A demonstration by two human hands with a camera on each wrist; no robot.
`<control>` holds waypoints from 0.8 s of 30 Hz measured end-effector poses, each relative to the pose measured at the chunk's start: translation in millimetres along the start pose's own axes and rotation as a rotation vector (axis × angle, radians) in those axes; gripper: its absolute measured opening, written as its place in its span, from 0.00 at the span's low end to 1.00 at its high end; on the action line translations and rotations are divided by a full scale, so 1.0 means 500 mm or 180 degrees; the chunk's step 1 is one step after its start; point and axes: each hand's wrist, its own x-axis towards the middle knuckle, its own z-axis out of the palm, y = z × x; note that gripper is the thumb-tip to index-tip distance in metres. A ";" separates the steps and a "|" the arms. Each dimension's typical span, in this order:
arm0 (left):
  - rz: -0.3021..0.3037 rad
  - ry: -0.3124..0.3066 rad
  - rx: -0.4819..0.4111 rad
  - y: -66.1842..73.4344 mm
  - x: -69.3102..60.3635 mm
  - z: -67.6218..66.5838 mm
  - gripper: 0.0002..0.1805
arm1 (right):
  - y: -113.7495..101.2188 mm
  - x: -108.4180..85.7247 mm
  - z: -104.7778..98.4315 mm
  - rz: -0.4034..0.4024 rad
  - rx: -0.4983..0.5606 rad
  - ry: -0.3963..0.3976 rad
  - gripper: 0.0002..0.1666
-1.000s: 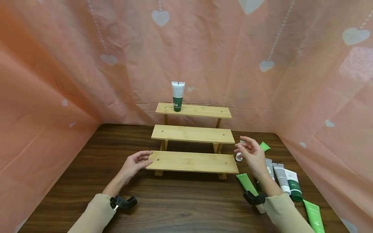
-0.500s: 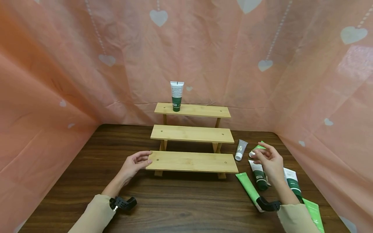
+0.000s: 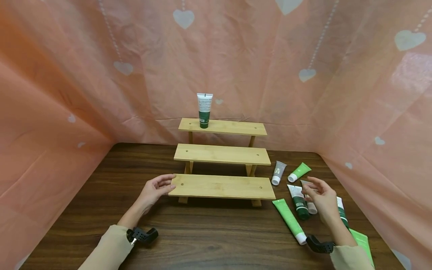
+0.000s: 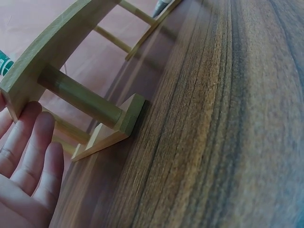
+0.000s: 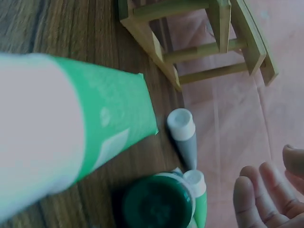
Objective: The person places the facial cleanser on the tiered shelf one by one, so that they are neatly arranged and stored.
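A three-tier wooden display rack stands on the table, and my left hand grips the left end of its lowest shelf. In the left wrist view, the fingertips lie against that shelf's end. My right hand holds nothing and hovers over the tubes at the right, its fingers loosely bent. Nearest to it lie a white and dark green tube and a grey tube, the latter partly hidden by the fingers. One white and green tube stands cap down on the top shelf.
More tubes lie on the table: a small grey one, a small green one, and a long green one. Behind my right forearm are a white and green tube and another green tube. A pink curtain encloses the table.
My right hand has moved right and slightly nearer, from beside the rack to over the tubes, uncovering the small grey and green ones. The left hand stays on the rack.
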 end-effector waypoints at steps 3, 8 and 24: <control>-0.0016 0.0006 0.0003 -0.002 0.000 -0.001 0.28 | -0.007 -0.009 -0.003 0.0246 -0.0020 0.0032 0.25; -0.0044 -0.0020 -0.0050 0.003 -0.002 -0.001 0.26 | -0.014 -0.022 -0.012 0.0388 -0.0368 -0.0084 0.31; -0.0019 -0.0022 0.0007 0.052 -0.024 0.012 0.26 | 0.007 -0.039 -0.014 0.0355 -0.0797 -0.0081 0.24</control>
